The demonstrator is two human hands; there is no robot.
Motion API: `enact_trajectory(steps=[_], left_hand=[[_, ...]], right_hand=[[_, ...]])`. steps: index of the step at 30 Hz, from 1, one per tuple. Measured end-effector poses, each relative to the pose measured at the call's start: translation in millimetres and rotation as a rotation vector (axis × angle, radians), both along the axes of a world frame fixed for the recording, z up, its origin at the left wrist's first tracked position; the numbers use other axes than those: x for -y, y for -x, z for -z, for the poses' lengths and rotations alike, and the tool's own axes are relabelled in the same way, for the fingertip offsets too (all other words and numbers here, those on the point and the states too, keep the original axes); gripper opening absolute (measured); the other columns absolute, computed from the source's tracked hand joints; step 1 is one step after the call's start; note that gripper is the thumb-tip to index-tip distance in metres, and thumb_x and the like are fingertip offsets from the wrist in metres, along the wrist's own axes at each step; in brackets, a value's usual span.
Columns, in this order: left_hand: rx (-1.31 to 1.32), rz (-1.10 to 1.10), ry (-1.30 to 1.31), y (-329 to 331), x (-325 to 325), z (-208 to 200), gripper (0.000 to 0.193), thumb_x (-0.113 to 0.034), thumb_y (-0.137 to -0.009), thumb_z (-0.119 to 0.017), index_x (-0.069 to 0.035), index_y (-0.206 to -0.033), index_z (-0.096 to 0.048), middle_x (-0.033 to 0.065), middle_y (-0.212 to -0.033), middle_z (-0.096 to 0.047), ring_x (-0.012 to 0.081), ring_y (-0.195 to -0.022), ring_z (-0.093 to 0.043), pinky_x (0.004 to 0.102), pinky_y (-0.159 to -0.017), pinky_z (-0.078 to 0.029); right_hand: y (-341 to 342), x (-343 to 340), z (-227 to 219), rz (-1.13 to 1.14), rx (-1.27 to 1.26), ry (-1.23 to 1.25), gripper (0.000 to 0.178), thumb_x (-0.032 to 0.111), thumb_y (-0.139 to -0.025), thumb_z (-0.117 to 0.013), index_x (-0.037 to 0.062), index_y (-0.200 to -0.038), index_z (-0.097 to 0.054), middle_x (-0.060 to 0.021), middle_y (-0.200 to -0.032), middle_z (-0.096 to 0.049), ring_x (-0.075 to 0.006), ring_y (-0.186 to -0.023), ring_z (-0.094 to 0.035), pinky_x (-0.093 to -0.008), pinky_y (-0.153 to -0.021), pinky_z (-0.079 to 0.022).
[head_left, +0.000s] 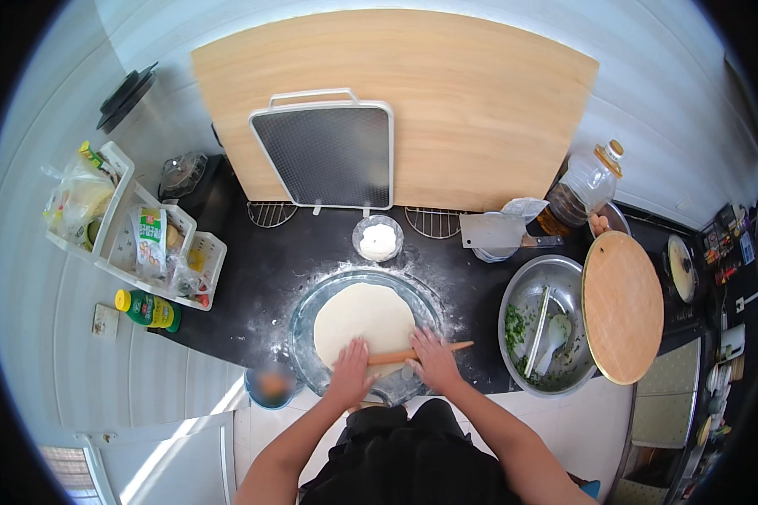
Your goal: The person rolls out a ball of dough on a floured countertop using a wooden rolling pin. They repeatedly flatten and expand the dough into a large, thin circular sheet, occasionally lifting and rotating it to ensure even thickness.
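Note:
A wide, thin sheet of pale dough (362, 311) lies on a round, flour-dusted glass board (298, 330) at the counter's front edge. Across the dough's near part lies a slim wooden rolling pin (389, 358), its tapered right end poking past the board. My left hand (351, 371) is on the pin's left end, which it hides, with the fingers reaching over onto the dough. My right hand (435, 364) holds the pin further right, fingers over the top. Behind the board stands a small glass bowl of white flour (378, 240).
At right, a steel bowl (504, 290) holds chopped greens, chopsticks and a pale spoon, beside a round wooden board (623, 307). Behind it, a cleaver (490, 231) rests across a bowl near an oil bottle (588, 178). White baskets (122, 210) and a green bottle (152, 309) stand left.

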State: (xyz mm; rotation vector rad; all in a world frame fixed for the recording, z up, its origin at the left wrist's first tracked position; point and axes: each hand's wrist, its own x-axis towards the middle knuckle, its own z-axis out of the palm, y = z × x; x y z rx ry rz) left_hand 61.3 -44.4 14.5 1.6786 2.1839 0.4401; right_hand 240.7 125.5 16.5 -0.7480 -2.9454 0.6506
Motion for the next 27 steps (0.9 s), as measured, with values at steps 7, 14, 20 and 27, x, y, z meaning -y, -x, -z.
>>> enact_trajectory(steps=[7,14,20,27], left_hand=[[-0.116,0.229,0.129,-15.2,54.5,-0.2,0.078,-0.045,-0.093,-0.052,0.004,-0.147,-0.023,0.0217,-0.154,-0.024,0.0353,-0.145,-0.019,0.0519,-0.116,-0.018],[-0.142,0.129,0.100,16.2,18.4,-7.3,0.075,-0.039,-0.093,-0.054,0.002,-0.148,-0.023,0.0197,-0.156,-0.022,0.0344,-0.146,-0.018,0.0505,-0.116,-0.018],[-0.133,0.332,0.100,-2.3,74.6,-3.7,0.075,-0.038,-0.092,-0.055,0.002,-0.147,-0.024,0.0197,-0.155,-0.023,0.0339,-0.145,-0.021,0.0494,-0.116,-0.019],[-0.154,0.063,0.097,32.5,60.8,-3.6,0.076,-0.043,-0.093,-0.052,0.004,-0.146,-0.024,0.0214,-0.154,-0.023,0.0347,-0.145,-0.019,0.0518,-0.116,-0.017]], right_hand=[[-38.4,26.5,-3.5,-0.173,0.019,0.024,0.066,0.035,-0.092,-0.056,0.0029,-0.144,-0.034,-0.0170,-0.152,-0.031,-0.0324,-0.142,-0.027,-0.0476,-0.115,-0.021],[-3.3,7.1,8.6,0.011,-0.013,-0.028,0.060,0.032,-0.093,-0.056,-0.0019,-0.139,-0.039,-0.0196,-0.151,-0.033,-0.0344,-0.141,-0.029,-0.0479,-0.114,-0.023],[-59.4,26.6,17.5,-0.103,-0.131,0.119,0.042,0.016,-0.082,-0.067,0.0021,-0.120,-0.058,-0.0163,-0.126,-0.057,-0.0330,-0.121,-0.051,-0.0422,-0.102,-0.040],[-13.4,37.4,10.6,0.010,-0.363,0.055,0.034,0.013,-0.077,-0.071,0.0047,-0.109,-0.062,-0.0102,-0.104,-0.062,-0.0299,-0.101,-0.057,-0.0412,-0.088,-0.045]])
